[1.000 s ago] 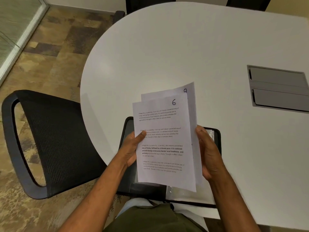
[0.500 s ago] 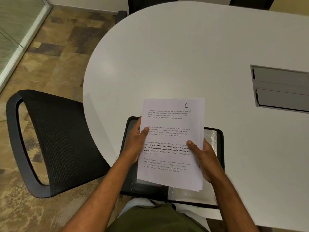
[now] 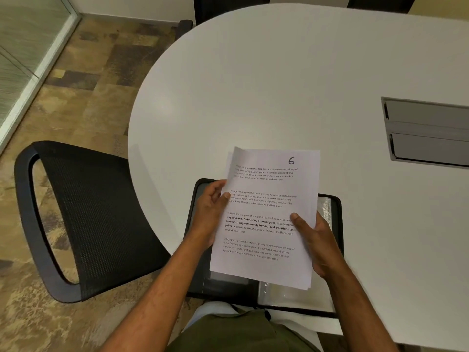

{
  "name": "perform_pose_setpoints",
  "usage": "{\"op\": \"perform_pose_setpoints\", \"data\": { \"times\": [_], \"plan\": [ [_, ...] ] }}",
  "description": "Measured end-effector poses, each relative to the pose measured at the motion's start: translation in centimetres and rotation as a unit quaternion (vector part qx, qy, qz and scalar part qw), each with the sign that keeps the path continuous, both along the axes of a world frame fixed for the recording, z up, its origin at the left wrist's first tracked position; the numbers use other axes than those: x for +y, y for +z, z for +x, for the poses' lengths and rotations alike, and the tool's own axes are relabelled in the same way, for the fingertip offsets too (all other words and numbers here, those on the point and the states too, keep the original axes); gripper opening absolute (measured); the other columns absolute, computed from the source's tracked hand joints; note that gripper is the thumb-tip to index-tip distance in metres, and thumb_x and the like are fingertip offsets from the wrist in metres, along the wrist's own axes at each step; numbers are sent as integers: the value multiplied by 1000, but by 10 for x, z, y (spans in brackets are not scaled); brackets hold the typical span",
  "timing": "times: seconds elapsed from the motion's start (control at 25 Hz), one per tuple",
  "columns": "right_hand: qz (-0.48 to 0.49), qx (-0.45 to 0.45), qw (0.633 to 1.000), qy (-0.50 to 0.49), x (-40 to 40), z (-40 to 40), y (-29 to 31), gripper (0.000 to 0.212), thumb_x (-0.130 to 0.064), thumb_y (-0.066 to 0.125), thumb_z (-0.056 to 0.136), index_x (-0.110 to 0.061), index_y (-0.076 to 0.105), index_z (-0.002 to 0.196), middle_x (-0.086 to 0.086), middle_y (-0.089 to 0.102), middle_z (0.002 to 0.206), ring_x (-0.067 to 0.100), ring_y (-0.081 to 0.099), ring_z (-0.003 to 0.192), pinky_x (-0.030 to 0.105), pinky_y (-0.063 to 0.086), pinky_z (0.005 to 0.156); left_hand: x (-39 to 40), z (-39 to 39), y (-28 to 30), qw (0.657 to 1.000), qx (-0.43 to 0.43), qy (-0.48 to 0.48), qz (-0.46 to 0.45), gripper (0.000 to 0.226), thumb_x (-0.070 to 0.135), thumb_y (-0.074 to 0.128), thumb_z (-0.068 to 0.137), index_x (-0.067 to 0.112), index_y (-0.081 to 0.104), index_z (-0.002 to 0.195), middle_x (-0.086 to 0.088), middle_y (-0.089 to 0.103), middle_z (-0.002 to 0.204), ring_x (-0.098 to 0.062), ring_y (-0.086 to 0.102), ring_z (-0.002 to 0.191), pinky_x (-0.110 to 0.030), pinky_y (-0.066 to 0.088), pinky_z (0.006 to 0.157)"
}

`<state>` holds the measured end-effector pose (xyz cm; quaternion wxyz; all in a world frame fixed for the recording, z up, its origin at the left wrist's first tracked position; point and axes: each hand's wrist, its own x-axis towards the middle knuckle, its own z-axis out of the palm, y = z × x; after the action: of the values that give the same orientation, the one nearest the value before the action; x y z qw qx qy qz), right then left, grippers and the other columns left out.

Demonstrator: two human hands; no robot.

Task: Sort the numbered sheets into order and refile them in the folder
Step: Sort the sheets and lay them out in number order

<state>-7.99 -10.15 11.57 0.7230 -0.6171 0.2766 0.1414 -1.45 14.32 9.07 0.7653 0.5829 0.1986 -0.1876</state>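
A stack of sheets [image 3: 266, 217] is held in the lower middle of the frame, above an open black folder [image 3: 335, 207] that lies at the near edge of the white table [image 3: 253, 85]. The top sheet carries printed paragraphs and a handwritten 6 in its upper right corner. Its upper left corner curls up slightly, away from the sheets beneath.

The right hand [image 3: 319, 240] holds the stack at its right edge: the thumb lies across the top sheet about mid-height, and the fingers go out of sight behind the paper, so the stack sits pinched between thumb and fingers. The left hand [image 3: 212, 209] is at the stack's left edge; its thumb tip touches the top sheet near the edge, and its fingers curl loosely just beside the paper. Whether they grip any sheet cannot be told.

The folder's clear plastic sleeve shows below and to the right of the stack. A black mesh chair [image 3: 83, 217] stands at the left of the frame, and a grey cable hatch [image 3: 429, 133] is set into the table at the right.
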Motion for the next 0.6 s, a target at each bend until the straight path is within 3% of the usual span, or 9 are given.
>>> {"op": "perform_pose_setpoints", "data": {
  "times": [0.12, 0.24, 0.4, 0.48, 0.6],
  "plan": [
    [-2, -2, 1000, -1, -1, 1, -1, 39, -23, 69, 96, -26, 61, 134, 4, 76, 122, 27, 75, 106, 48, 60, 90, 7, 0, -1, 995, 37, -31, -90, 31, 10, 57, 104, 11, 61, 135, -13, 72, 128, -32, 71, 113, -42, 63, 87],
    [-42, -32, 999, 12, 3, 2, 1, 59, -23, 74, 91, -30, 49, 144, 1, 72, 128, 20, 76, 104, 38, 63, 80, 10, -3, -4, 994, 48, -60, -80, 27, 7, 55, 104, 11, 67, 128, -16, 74, 122, -31, 73, 107, -42, 63, 85],
    [-46, -95, 994, 3, 4, 4, -2, 92, -16, 79, 88, -51, 27, 156, -1, 65, 138, 20, 71, 114, 43, 62, 84, 9, 1, 1, 995, 44, -38, -85, 27, 3, 58, 99, 17, 80, 98, -14, 75, 117, -33, 71, 104, -41, 62, 83],
    [-70, -111, 991, 15, 4, 5, -2, 79, -14, 77, 91, -46, 39, 153, -5, 61, 144, 16, 67, 121, 40, 62, 87, 11, 3, 6, 990, 58, -45, -116, 26, 5, 58, 96, 20, 80, 95, -13, 75, 121, -31, 71, 103, -41, 62, 82],
    [-105, -108, 988, 17, 5, 6, 1, 33, -13, 69, 96, -26, 67, 126, -5, 76, 118, 18, 75, 101, 32, 64, 79, 17, 2, -2, 988, 48, -50, -140, 20, 7, 63, 93, 18, 75, 104, -16, 70, 130, -37, 67, 111, -46, 57, 90]
  ]
}}
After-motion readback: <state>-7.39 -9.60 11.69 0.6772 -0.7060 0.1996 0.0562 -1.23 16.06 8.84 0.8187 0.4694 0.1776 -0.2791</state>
